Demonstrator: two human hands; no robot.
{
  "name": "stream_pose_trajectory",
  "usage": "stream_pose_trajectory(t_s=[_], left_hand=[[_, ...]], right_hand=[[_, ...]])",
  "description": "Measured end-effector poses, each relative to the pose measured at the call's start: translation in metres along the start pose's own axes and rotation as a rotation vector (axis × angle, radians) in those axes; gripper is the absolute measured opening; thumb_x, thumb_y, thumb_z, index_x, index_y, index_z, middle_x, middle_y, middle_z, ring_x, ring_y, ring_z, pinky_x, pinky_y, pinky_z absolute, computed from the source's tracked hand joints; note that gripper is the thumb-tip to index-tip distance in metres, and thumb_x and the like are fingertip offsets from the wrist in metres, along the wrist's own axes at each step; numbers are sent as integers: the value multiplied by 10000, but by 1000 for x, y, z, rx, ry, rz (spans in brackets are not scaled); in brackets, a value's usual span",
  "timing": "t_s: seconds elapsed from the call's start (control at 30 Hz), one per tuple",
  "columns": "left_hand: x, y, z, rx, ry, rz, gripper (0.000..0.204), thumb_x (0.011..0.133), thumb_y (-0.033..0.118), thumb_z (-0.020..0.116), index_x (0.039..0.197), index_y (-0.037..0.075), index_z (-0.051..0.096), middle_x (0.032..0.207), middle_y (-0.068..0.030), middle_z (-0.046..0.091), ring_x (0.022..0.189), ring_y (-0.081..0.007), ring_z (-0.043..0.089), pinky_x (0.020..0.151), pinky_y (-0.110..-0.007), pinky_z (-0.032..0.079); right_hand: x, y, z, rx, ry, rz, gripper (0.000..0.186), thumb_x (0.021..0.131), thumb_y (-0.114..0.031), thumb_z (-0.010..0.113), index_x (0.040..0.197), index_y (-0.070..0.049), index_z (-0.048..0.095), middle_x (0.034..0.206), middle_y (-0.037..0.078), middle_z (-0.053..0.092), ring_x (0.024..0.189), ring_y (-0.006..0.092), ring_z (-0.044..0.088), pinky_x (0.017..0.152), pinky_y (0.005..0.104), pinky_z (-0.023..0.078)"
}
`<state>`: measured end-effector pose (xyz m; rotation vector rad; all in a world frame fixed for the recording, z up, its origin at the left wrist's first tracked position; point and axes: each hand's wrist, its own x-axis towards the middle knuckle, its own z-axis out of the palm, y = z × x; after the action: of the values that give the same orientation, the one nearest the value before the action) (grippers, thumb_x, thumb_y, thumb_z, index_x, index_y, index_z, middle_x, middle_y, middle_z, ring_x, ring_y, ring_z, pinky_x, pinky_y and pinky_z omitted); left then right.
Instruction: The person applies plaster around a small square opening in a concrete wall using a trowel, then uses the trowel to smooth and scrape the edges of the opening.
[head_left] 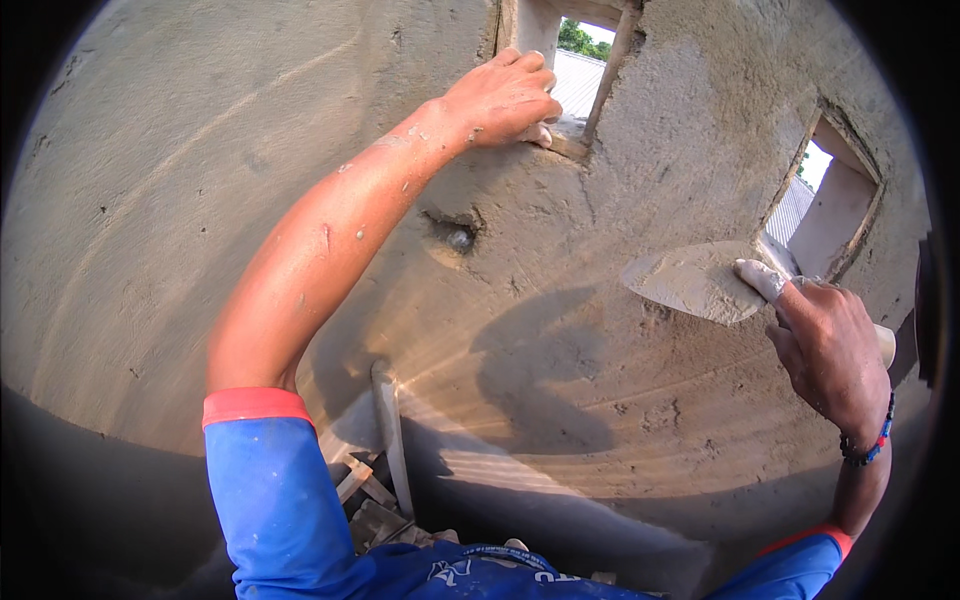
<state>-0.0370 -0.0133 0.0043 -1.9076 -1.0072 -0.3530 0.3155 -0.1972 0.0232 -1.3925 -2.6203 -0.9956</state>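
My left hand (508, 98) reaches up to a small square opening in the wall, its fingers curled over the frame's lower left edge (568, 147). In my right hand (832, 345), closed round the light handle, is a pointed trowel (692, 283). Grey mortar smears its blade, and my wet, mortar-coated thumb lies along the blade's back end. The blade sits close to the rough plastered wall (560, 235), just below and left of a second opening (825, 205); whether it touches the wall I cannot tell. Flecks of mortar dot my left forearm.
Between the arms, the wall has a ragged hole (455, 236) with something shiny inside. Below stands a narrow upright pale piece (390, 430) beside wooden pieces (358, 482). A corrugated metal roof (578, 82) and greenery show through the upper opening.
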Motion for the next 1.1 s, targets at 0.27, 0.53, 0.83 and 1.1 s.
stream_pose_trajectory(t_s=[0.27,0.53,0.83,1.1], left_hand=[[6,-11,6,56,-77,85,385,841,454,690,1113,182,707,931,6,677,1092,-190,549,1032,-366,405],[10,-13,6,118,-57,240,333,823,438,721,997,155,698,866,4,684,1012,-166,569,1005,-347,397],[15,-14,1,127,-111,312,252,817,361,756,898,129,704,737,-35,682,812,-192,620,994,-351,392],[35,-16,2,-167,-122,166,152,879,149,681,982,40,710,879,-160,720,915,-298,695,896,-432,504]], right_hand=[[3,-20,6,208,-35,60,655,795,-5,679,1408,-133,488,795,203,623,777,409,614,703,491,484],[10,-41,3,439,-142,136,668,791,56,623,1422,-77,451,824,252,617,800,466,591,710,510,454],[18,-49,6,439,-140,133,664,794,41,645,1420,-63,452,846,231,617,795,436,601,710,495,457],[11,-49,19,471,-115,127,689,781,35,667,1426,-68,449,863,201,620,803,409,610,706,484,475]])
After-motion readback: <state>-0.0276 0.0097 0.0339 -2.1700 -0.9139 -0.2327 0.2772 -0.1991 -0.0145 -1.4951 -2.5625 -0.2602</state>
